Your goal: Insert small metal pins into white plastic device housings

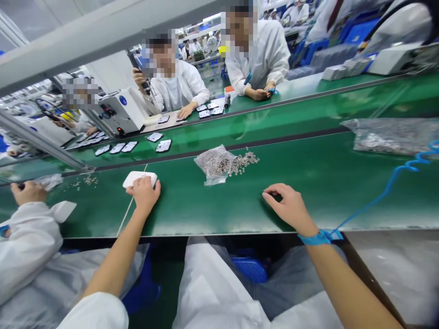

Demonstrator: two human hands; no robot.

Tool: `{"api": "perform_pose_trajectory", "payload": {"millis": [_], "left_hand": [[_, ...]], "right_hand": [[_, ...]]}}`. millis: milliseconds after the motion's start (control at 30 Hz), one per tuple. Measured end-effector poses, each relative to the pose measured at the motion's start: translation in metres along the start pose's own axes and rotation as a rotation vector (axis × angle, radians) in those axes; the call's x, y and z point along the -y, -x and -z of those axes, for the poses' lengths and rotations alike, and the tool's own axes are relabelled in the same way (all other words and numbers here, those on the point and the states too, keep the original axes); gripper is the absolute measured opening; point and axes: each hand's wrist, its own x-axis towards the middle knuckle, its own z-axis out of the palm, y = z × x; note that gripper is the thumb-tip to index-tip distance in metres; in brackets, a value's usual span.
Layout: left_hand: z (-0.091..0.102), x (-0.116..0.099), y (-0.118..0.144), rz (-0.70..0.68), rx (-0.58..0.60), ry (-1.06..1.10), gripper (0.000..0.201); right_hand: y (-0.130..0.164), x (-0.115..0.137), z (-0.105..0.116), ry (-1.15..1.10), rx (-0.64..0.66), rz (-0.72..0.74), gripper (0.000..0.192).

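Belt (308,183): green, smooth, semi-gloss, shows soft reflections. White part (137,178) under left hand (146,194): looks like matt plastic, smooth. Small dark piece (276,197) at right hand (290,208): material can't tell. Bag (214,163): clear thin plastic film, crinkled, shiny. Loose bits (245,161) beside it: grey, metallic look. Wrist strap (317,238): blue cloth; coiled cord (394,176): glossy blue plastic. Sleeve (99,313): white matt cloth.
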Motion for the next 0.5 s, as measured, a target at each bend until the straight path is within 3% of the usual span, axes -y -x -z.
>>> {"api": "perform_pose_trajectory", "payload": {"millis": [100,233,300,367,500], "left_hand": [[-0.021,-0.057,-0.014,-0.026,0.002,0.127,0.038],[-0.049,-0.151,-0.04,-0.054,0.008,0.313,0.034],[-0.056,-0.181,-0.051,-0.077,0.017,0.396,0.035],[-0.06,-0.193,-0.06,-0.105,0.049,0.468,0.034],[-0.057,-0.188,-0.062,-0.108,0.121,0.531,0.03]], "right_hand": [[-0.021,0.002,-0.006,0.064,0.05,-0.055,0.017],[-0.081,0.007,-0.026,0.136,0.09,0.156,0.022],[-0.112,0.005,-0.036,0.185,0.043,0.202,0.03],[-0.136,-0.001,-0.043,0.22,0.005,0.184,0.031],[-0.147,-0.016,-0.053,0.252,0.02,0.224,0.035]]}}
